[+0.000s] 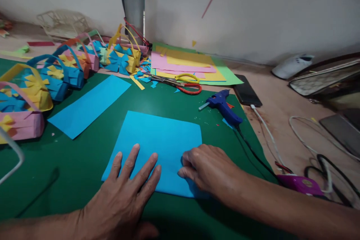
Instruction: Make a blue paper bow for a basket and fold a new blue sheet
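A blue sheet of paper (pixel 165 131) lies on the green mat (pixel 157 97) in front of me, with what looks like a fold along its near edge. My left hand (pixel 126 183) rests on the sheet's left part, fingers spread and flat. On the right part, my right hand (pixel 208 165) has its fingers curled together and pressed against the paper; whether anything is pinched in them is hidden. Beyond the sheet to the left lies a blue paper strip (pixel 91 105), apart from both hands.
Several small paper baskets (pixel 64 67) line the left. Scissors (pixel 182 82) lie near stacked coloured paper (pixel 188 62). A blue glue gun (pixel 223 107) with its cord sits at right, beside a phone (pixel 247 90) and a purple device (pixel 300 184). A bottle (pixel 133 11) stands behind.
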{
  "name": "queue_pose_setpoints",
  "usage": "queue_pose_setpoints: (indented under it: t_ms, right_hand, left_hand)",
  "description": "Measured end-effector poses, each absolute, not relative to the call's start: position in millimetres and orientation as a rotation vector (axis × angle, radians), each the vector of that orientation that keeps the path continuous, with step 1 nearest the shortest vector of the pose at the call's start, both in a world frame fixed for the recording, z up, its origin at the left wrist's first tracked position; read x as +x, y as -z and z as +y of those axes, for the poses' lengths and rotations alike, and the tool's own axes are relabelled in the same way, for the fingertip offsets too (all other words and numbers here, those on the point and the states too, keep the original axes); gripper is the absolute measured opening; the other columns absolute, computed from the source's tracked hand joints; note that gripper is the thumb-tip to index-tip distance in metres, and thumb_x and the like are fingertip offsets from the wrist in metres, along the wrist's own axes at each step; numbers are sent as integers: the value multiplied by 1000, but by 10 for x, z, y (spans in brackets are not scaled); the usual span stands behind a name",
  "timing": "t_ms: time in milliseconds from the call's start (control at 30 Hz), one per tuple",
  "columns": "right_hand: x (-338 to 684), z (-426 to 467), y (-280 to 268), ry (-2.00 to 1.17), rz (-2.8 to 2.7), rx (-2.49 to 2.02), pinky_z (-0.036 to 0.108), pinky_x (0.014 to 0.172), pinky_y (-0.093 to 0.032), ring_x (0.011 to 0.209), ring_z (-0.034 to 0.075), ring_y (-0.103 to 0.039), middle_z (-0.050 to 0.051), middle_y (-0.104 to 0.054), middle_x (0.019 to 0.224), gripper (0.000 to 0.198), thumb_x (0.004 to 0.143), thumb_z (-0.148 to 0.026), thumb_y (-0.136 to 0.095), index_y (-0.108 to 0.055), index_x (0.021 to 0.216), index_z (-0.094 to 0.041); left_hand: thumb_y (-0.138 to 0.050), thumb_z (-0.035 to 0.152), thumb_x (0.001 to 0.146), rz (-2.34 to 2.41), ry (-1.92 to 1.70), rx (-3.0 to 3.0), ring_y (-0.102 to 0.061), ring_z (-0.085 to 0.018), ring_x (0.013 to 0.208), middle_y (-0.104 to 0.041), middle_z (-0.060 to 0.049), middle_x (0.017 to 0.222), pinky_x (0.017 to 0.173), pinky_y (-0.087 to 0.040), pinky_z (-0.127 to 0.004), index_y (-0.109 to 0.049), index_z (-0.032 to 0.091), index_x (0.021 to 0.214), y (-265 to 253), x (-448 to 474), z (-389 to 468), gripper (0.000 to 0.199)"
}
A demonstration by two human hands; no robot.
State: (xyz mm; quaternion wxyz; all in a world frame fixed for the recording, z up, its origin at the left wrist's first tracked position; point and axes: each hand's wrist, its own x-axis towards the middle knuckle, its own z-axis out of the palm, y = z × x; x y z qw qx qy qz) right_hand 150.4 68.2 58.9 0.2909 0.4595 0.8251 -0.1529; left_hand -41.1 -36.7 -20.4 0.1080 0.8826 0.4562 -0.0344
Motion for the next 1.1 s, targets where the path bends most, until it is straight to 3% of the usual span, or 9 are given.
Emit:
queue_pose_setpoints:
  t_ms: [367,500,667,933,1100]
  right_hand:
    - [1536,691,-633,472,2118,1273,27,46,-17,63,16,-61,5,-70,71,16,79,-32,-65,-71,72,-19]
    - [1603,696,-591,478,2143,1343,26,45,-16,57,14,-56,3,-66,63,21,74,-40,-69,-70,70,-20]
    - [1720,702,-541,548,2153,1396,26,45,-14,50,10,-45,-1,-61,57,14,71,-32,-71,-68,65,-19]
    - [1800,685,-532,630,2191,1470,26,46,-12,46,7,-35,-5,-51,51,9,69,-20,-71,-62,66,-18]
    - [1780,693,-534,661,2189,1479,25,46,-14,45,8,-34,-7,-47,50,12,67,-12,-67,-58,65,-19]
  left_hand:
    - [-53,74,69,1373,-9,2765,7,-50,134,-13,-9,154,92,-24,-75,-27,23,145,197,-416,-391,95]
    - [-62,70,66,1477,53,2774,1,-48,136,-20,-6,152,97,-25,-69,-37,27,140,122,-366,-415,90]
    - [-64,69,63,1507,51,2782,-1,-47,136,-23,-5,152,99,-22,-67,-42,28,138,88,-333,-418,88]
    - [-61,70,66,1483,99,2769,1,-47,136,-21,-5,153,99,-22,-68,-39,29,139,97,-351,-422,87]
    - [-59,69,69,1395,130,2653,5,-51,134,-14,-9,154,94,-20,-76,-26,29,144,123,-370,-369,92]
